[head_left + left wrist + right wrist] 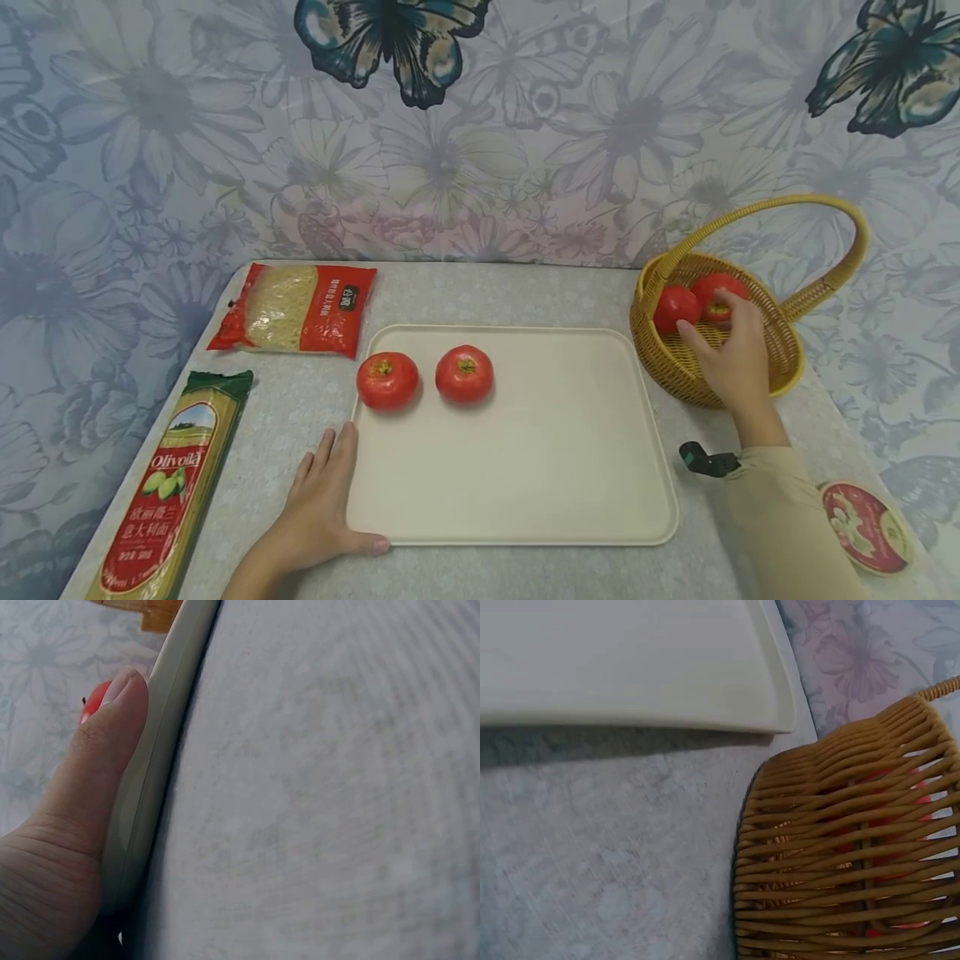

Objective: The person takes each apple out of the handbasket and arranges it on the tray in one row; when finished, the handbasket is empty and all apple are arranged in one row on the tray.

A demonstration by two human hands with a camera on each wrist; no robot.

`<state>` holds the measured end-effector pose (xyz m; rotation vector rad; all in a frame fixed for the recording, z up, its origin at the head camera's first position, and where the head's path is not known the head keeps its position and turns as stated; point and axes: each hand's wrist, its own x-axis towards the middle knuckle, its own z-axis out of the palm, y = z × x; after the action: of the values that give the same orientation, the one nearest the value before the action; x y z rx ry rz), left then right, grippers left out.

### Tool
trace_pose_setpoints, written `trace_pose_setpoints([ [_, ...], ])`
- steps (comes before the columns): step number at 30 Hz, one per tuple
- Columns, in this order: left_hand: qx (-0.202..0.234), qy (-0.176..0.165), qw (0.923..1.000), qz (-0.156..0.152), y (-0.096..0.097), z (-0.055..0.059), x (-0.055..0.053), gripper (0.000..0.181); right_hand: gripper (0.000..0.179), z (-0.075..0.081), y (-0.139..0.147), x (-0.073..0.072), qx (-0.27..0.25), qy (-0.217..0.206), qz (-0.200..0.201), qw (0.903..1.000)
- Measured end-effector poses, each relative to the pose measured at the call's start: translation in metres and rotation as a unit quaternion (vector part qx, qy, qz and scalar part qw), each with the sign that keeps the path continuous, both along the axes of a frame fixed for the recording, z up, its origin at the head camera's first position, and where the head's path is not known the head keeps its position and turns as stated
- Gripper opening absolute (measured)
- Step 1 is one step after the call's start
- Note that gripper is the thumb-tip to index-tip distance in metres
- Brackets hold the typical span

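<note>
My left hand [318,492] lies at the near left corner of the cream tray [525,475], fingers extended along its side. In the left wrist view, the thumb [94,761] rests against the tray's rim. Two red tomatoes, one at the left edge [387,382] and another beside it [464,374], sit on the tray. At the right, my right hand [731,358] reaches into a wicker basket [675,379]. Its thumb and fingers are spread over two more tomatoes, the left one [672,309] and the right one [716,287]. Neither appears lifted. The right wrist view hides the hand.
Left of the tray lie a red bag of pale noodles [300,308] and a long spaghetti packet [168,492]. A round red-lidded container [866,527] stands beside the right sleeve. The basket's arched handle [832,204] rises at the right, in front of the patterned wall covering.
</note>
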<state>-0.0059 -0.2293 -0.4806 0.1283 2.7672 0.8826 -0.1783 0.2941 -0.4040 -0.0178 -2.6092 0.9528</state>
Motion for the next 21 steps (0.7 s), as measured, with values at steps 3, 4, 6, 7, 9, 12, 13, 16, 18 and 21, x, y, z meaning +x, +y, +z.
trace_pose_setpoints([
  [3, 0.001, 0.0, 1.0, 0.0, 0.0, 0.0, 0.0, 0.16, 0.075, -0.003, 0.003, -0.006, 0.013, -0.015, 0.006, 0.9998],
  [4, 0.002, 0.0, 1.0, 0.001, 0.0, 0.0, 0.0, 0.16, 0.075, -0.003, 0.004, -0.009, 0.017, -0.021, 0.009, 0.9996],
  [6, 0.003, 0.001, 1.0, 0.0, 0.0, 0.0, 0.0, 0.16, 0.076, -0.004, 0.005, -0.014, 0.028, -0.033, 0.016, 0.9989],
  [7, 0.003, 0.001, 1.0, -0.001, 0.0, -0.001, 0.001, 0.16, 0.076, -0.005, 0.005, -0.016, 0.034, -0.041, 0.02, 0.9984],
  [9, 0.005, 0.002, 1.0, -0.001, -0.001, -0.002, 0.001, 0.16, 0.077, -0.005, 0.005, -0.022, 0.045, -0.061, 0.023, 0.9969],
  [12, 0.006, 0.001, 1.0, -0.002, -0.001, -0.003, 0.002, 0.159, 0.079, -0.005, 0.004, -0.028, 0.061, -0.09, 0.024, 0.9938],
  [13, 0.006, 0.0, 1.0, -0.001, -0.001, -0.003, 0.002, 0.159, 0.08, -0.005, 0.004, -0.03, 0.065, -0.098, 0.024, 0.9927],
  [16, 0.002, -0.004, 1.0, 0.001, -0.001, -0.004, 0.001, 0.159, 0.08, -0.006, 0.003, -0.035, 0.078, -0.118, 0.026, 0.9896],
  [18, 0.0, -0.006, 1.0, 0.002, -0.001, -0.004, 0.001, 0.159, 0.081, -0.006, 0.002, -0.037, 0.084, -0.128, 0.028, 0.9878],
  [21, 0.0, -0.005, 1.0, 0.001, -0.001, -0.003, 0.001, 0.159, 0.082, -0.008, 0.003, -0.04, 0.086, -0.138, 0.031, 0.9862],
])
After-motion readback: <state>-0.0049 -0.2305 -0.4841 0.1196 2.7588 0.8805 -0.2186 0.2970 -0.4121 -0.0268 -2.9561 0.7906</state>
